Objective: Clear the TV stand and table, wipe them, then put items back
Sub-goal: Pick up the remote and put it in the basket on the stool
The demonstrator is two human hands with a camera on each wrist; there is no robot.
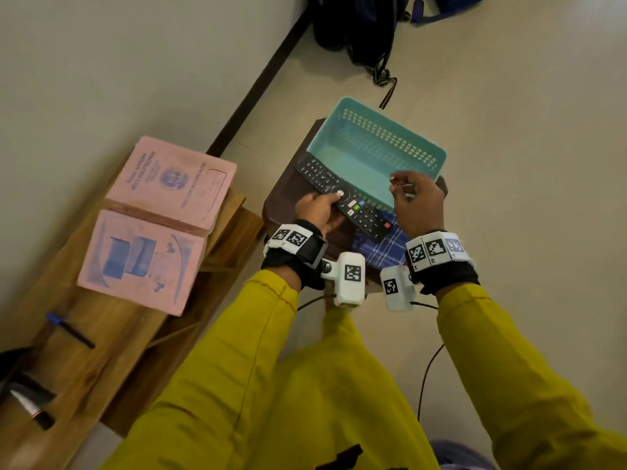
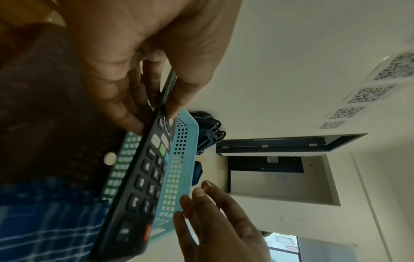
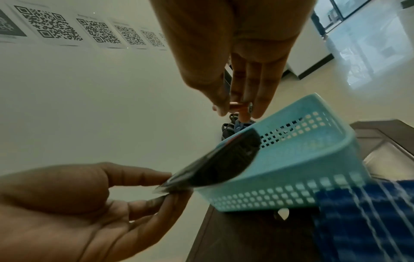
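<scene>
Here the clearing step is in hand — the left hand (image 1: 317, 209) pinches the remote (image 1: 342, 195) over the dark bench (image 1: 285, 201), at the teal basket's (image 1: 437, 154) near-left rim. The right hand (image 1: 419, 198) pinches something small and coppery, too small to name. Next, likely, the remote tips into the basket — it will need to clear the rim.

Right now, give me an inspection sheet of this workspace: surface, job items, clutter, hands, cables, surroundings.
Surface: dark brown small table; wooden stand to its left.
Job's things: black remote tilted over the near rim of the teal basket, which shows nothing inside; blue checked cloth on the table beside it.
Clutter: pink book lying open and a pen on the wooden stand.
Grippers: left hand grips the remote; right hand pinches a small object, unclear what, above the basket.
Cables: black leads from the wrist cameras.
Surroundings: dark backpack on the floor by the wall; QR sheets on the wall.
</scene>
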